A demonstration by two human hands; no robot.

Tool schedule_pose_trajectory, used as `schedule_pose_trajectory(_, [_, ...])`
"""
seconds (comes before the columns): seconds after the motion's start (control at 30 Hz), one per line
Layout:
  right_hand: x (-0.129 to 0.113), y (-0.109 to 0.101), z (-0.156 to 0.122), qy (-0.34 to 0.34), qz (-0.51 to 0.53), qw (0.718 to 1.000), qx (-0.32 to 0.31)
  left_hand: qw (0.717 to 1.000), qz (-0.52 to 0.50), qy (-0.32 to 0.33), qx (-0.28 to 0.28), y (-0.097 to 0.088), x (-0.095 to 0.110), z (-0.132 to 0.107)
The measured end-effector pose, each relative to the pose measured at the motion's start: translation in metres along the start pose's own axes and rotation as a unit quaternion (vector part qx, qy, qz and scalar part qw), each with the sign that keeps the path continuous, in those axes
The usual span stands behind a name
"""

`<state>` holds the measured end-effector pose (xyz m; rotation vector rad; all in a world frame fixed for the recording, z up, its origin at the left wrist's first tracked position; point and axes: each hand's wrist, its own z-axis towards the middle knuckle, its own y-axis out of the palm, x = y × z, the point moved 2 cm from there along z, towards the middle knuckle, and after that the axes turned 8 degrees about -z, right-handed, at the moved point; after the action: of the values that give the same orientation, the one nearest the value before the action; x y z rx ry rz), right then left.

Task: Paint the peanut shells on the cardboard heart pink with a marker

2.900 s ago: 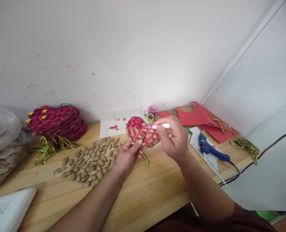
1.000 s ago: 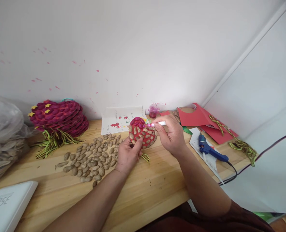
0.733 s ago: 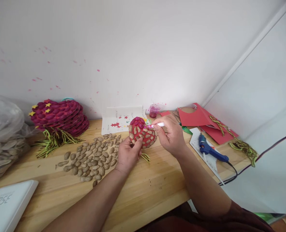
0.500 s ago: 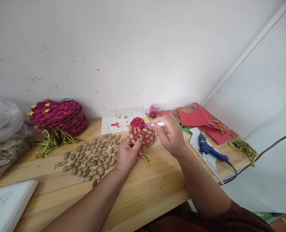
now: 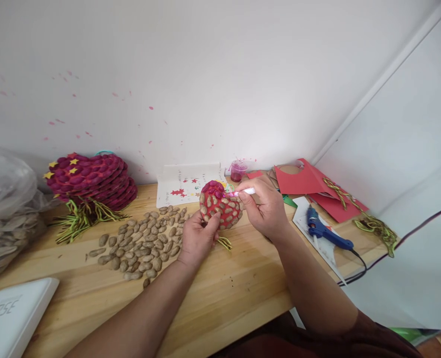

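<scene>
My left hand (image 5: pixel 199 236) grips the lower left edge of a round red disc (image 5: pixel 220 206) covered with peanuts, its thumb pressed on the front. The peanuts at the disc's top are coated in magenta paint; the lower ones are bare. Green and dark yarn (image 5: pixel 224 242) hangs from its bottom. A white-handled paintbrush (image 5: pixel 247 191) is pinched in my right hand (image 5: pixel 263 206), its magenta-stained end against the painted part. Behind the disc stands a clear cup (image 5: pixel 238 170) of magenta paint.
Loose peanuts (image 5: pixel 141 246) spread over the wooden table (image 5: pixel 220 298). Left are a stack of magenta discs (image 5: pixel 93 176), a plastic bag (image 5: pixel 7 219) of peanuts and a white device (image 5: pixel 17 315). A blue glue gun (image 5: pixel 326 231), red card (image 5: pixel 298 178) and yarn (image 5: pixel 377 228) lie right.
The brush tip has shifted slightly down and to the right along the disc's painted edge. My left hand and the disc have hardly moved.
</scene>
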<state>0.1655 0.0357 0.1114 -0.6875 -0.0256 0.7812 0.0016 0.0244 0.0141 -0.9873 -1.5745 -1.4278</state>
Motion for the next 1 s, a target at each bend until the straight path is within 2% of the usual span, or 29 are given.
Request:
schedule_pose_trajectory(0.83, [-0.0012, 0.0014, -0.0005, 0.006, 0.006, 1.000, 0.018, 0.999, 0.023, 0.019, -0.012, -0.0010, -0.0021, 0.0015])
schedule_pose_trajectory(1.0, [0.0000, 0.0011, -0.0015, 0.027, 0.003, 0.999, 0.025, 1.000, 0.017, 0.012, -0.011, -0.0002, -0.0015, 0.0014])
